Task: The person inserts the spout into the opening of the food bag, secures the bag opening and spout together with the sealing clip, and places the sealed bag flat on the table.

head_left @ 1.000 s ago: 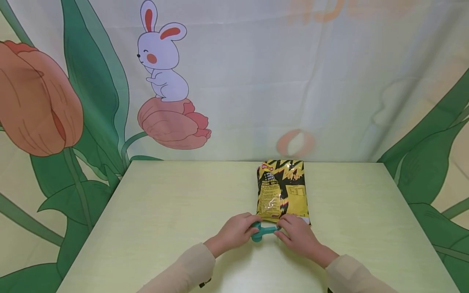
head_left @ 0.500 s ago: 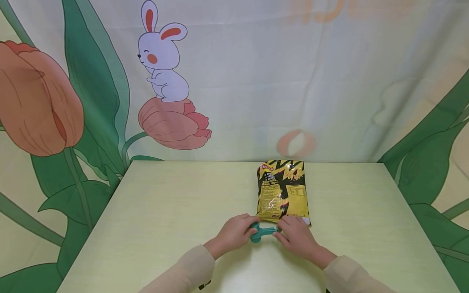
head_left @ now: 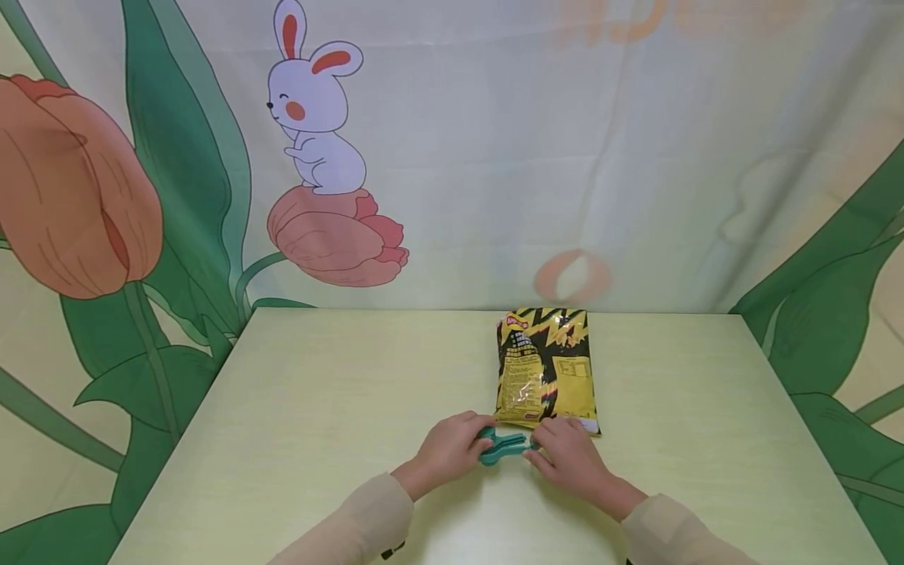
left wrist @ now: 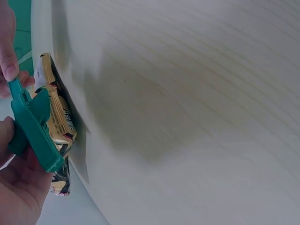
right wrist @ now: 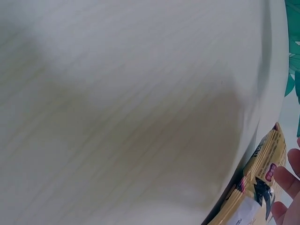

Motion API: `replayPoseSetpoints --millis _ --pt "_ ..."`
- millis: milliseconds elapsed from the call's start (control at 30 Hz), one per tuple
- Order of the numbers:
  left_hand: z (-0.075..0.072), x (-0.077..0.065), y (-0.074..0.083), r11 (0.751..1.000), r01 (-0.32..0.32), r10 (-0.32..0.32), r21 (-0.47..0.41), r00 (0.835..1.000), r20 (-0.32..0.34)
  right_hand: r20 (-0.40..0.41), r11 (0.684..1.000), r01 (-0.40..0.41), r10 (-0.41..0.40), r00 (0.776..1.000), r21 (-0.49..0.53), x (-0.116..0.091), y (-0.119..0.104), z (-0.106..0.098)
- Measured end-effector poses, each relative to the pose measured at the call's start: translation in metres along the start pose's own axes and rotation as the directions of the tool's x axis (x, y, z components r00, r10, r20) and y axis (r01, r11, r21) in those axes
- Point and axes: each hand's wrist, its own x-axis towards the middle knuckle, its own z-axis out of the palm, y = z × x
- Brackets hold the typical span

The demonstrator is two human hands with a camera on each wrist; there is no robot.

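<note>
teal, plastic by the look of it: a clip (left wrist: 35, 125), held between two bare hands above the pale table (head_left: 339, 377). its broad end sits toward the left hand (head_left: 450, 446), its narrow end toward the right hand (head_left: 572, 455). a black-and-yellow packet (head_left: 547, 369) lies flat on the table just beyond the clip, near end toward the person, a printed panel facing up.

why so: the hold at both ends probably steadies the clip and gives each hand command of one part. the clip's two arms stand slightly parted, a narrow gap showing between them, so i judge the right hand to be working that far tip. the packet seems set square and close, within easy reach.

fingers: left thumb and fingers bent round the broad end, a firm grasp, little space left inside it. right thumb and forefinger nearly together, pinching the narrow tip; the other right fingers bent, their exact lie partly hidden. whether the left fingertips brush the packet's near corner, cannot tell.
</note>
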Motion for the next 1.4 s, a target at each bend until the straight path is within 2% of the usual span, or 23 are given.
replayPoseSetpoints --millis 467,833,1167,1400 --pt "0.000 -0.007 -0.011 0.998 0.057 -0.057 -0.014 0.998 0.002 0.016 1.000 0.021 -0.022 1.000 0.022 0.002 -0.012 0.007" --pt "0.002 -0.012 -0.021 0.998 0.059 -0.059 -0.011 0.998 -0.011 0.006 0.998 0.057 -0.058 0.998 0.040 0.001 -0.021 0.017" --pt "0.007 -0.016 -0.030 0.997 0.074 -0.074 -0.009 0.997 -0.018 0.088 0.996 -0.024 0.017 0.996 0.082 0.000 -0.031 0.024" --pt "0.006 -0.019 -0.035 0.997 0.071 -0.071 -0.006 0.997 -0.016 0.100 0.992 -0.047 0.035 0.994 0.120 -0.002 -0.038 0.032"
